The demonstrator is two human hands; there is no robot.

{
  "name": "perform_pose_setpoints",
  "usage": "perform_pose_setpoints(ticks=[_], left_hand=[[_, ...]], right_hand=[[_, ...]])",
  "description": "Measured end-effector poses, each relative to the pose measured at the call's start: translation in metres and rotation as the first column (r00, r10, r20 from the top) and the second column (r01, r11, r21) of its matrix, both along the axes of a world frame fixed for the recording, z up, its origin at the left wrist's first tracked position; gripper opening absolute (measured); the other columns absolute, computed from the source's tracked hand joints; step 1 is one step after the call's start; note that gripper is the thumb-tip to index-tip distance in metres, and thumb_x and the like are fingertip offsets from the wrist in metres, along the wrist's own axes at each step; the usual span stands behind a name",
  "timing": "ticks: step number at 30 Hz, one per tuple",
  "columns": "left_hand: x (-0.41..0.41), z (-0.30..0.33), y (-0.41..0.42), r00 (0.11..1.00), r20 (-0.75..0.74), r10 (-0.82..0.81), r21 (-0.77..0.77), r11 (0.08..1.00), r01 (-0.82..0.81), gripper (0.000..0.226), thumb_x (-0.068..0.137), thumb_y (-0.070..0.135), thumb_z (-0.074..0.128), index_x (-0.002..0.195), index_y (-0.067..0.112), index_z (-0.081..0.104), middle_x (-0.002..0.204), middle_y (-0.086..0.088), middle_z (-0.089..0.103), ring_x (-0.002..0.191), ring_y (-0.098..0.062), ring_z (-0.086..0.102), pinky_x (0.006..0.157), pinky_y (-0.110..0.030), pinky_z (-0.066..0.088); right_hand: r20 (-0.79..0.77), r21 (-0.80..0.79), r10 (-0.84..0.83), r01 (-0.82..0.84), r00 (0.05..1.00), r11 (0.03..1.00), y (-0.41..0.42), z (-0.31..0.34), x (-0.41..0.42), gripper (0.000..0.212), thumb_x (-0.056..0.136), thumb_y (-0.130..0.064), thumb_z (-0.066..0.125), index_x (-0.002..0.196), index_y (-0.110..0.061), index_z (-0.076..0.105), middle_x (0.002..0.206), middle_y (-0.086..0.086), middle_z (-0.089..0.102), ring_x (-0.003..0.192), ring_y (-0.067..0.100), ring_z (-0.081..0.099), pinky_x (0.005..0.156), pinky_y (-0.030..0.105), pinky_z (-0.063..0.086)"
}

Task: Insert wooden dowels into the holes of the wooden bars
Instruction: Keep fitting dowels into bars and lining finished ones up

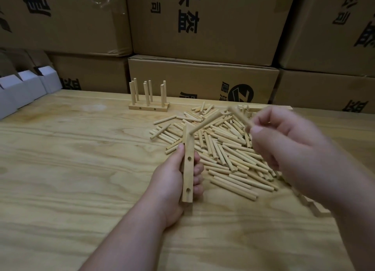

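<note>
My left hand (pixel 178 175) grips a pale wooden bar (pixel 187 169) held roughly upright above the table. Two open holes show on the bar's face. One dowel (pixel 205 122) sticks out of the bar's upper end, slanting up to the right. My right hand (pixel 284 140), blurred, pinches another dowel (pixel 238 116) between thumb and fingers, up and to the right of the bar. A loose pile of dowels (pixel 227 149) lies on the table behind and between both hands.
Finished bars with several upright dowels (pixel 149 100) stand at the back of the plywood table (pixel 81 169). More bars lie at the far right (pixel 269 108) and near right (pixel 316 205). Cardboard boxes (pixel 203 77) wall the back; white cartons (pixel 26 88) sit at left.
</note>
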State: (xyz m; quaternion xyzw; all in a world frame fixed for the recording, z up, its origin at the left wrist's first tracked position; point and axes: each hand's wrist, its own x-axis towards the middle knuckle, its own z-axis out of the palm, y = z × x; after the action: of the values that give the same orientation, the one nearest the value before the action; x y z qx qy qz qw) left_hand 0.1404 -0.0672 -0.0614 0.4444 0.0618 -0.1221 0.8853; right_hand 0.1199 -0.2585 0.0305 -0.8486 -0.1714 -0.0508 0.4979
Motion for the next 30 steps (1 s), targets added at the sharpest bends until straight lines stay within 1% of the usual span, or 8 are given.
perform_pose_setpoints(ticks=[3, 8, 10, 14, 18, 23, 27, 30], left_hand=[[0.0, 0.0, -0.001, 1.0, -0.013, -0.006, -0.043, 0.999, 0.005, 0.044, 0.103, 0.05, 0.04, 0.082, 0.014, 0.055, 0.062, -0.002, 0.039, 0.049, -0.012, 0.032, 0.041, -0.022, 0.026], [0.0, -0.003, -0.001, 1.0, -0.005, -0.005, -0.029, 1.0, 0.005, 0.042, 0.102, 0.051, 0.043, 0.086, 0.014, 0.057, 0.062, -0.002, 0.041, 0.05, -0.012, 0.034, 0.041, -0.022, 0.027], [0.0, -0.003, -0.001, 1.0, -0.003, -0.007, -0.01, 1.0, 0.007, 0.042, 0.102, 0.051, 0.043, 0.086, 0.015, 0.058, 0.062, -0.002, 0.041, 0.05, -0.012, 0.035, 0.042, -0.022, 0.028], [-0.001, -0.002, -0.004, 1.0, 0.014, -0.007, 0.056, 0.998, 0.006, 0.04, 0.104, 0.05, 0.041, 0.091, 0.015, 0.054, 0.062, -0.002, 0.04, 0.049, -0.012, 0.033, 0.042, -0.021, 0.027], [0.0, -0.003, -0.009, 1.0, 0.023, 0.02, 0.142, 0.99, -0.023, 0.04, 0.105, 0.049, 0.038, 0.092, 0.015, 0.053, 0.059, -0.001, 0.043, 0.047, -0.012, 0.034, 0.041, -0.02, 0.029], [0.001, -0.004, -0.01, 0.999, 0.044, 0.009, 0.188, 0.982, -0.017, 0.041, 0.106, 0.048, 0.035, 0.093, 0.013, 0.052, 0.058, 0.001, 0.044, 0.045, -0.011, 0.035, 0.04, -0.021, 0.031], [0.0, -0.006, -0.01, 0.998, 0.052, -0.029, 0.19, 0.982, 0.018, 0.041, 0.107, 0.049, 0.033, 0.094, 0.013, 0.048, 0.059, 0.0, 0.042, 0.046, -0.011, 0.035, 0.04, -0.021, 0.03], [0.0, -0.007, -0.009, 0.998, 0.05, -0.032, 0.183, 0.983, 0.022, 0.04, 0.107, 0.048, 0.034, 0.092, 0.014, 0.046, 0.061, 0.0, 0.041, 0.048, -0.011, 0.035, 0.042, -0.021, 0.03]], right_hand=[[-0.039, -0.176, 0.113, -0.118, 0.993, 0.977, 0.007, -0.004, -0.005, 0.012, 0.083, -0.044, 0.058, 0.091, -0.039, 0.066, 0.06, -0.009, 0.062, 0.046, 0.004, 0.048, 0.042, 0.02, 0.042], [0.052, -0.418, -0.015, 0.035, 0.999, 0.908, 0.02, -0.027, 0.0, 0.008, 0.091, -0.047, 0.064, 0.088, -0.04, 0.067, 0.076, -0.023, 0.068, 0.061, 0.002, 0.063, 0.05, 0.028, 0.055], [0.08, -0.416, -0.047, 0.076, 0.996, 0.906, 0.022, -0.034, 0.003, 0.009, 0.091, -0.047, 0.064, 0.088, -0.04, 0.068, 0.079, -0.029, 0.067, 0.068, -0.001, 0.064, 0.056, 0.032, 0.057], [0.126, -0.401, -0.064, 0.11, 0.99, 0.909, 0.021, -0.04, 0.006, 0.01, 0.092, -0.045, 0.063, 0.086, -0.039, 0.068, 0.071, -0.022, 0.068, 0.06, 0.006, 0.063, 0.052, 0.035, 0.055], [0.162, -0.451, -0.034, 0.105, 0.986, 0.886, 0.023, -0.043, 0.006, 0.01, 0.093, -0.045, 0.061, 0.09, -0.038, 0.067, 0.077, -0.03, 0.064, 0.066, 0.0, 0.061, 0.048, 0.023, 0.046], [0.184, -0.468, -0.016, 0.102, 0.983, 0.878, 0.024, -0.045, 0.006, 0.011, 0.094, -0.043, 0.06, 0.092, -0.036, 0.067, 0.064, -0.017, 0.063, 0.073, -0.004, 0.058, 0.049, 0.018, 0.037], [0.181, -0.444, -0.022, 0.102, 0.983, 0.89, 0.021, -0.046, 0.008, 0.011, 0.095, -0.041, 0.061, 0.09, -0.035, 0.068, 0.066, -0.014, 0.064, 0.07, 0.001, 0.059, 0.048, 0.02, 0.04], [0.152, -0.432, -0.027, 0.091, 0.988, 0.897, 0.02, -0.05, 0.011, 0.011, 0.095, -0.041, 0.06, 0.091, -0.035, 0.069, 0.078, -0.025, 0.065, 0.071, 0.0, 0.059, 0.051, 0.019, 0.044]])
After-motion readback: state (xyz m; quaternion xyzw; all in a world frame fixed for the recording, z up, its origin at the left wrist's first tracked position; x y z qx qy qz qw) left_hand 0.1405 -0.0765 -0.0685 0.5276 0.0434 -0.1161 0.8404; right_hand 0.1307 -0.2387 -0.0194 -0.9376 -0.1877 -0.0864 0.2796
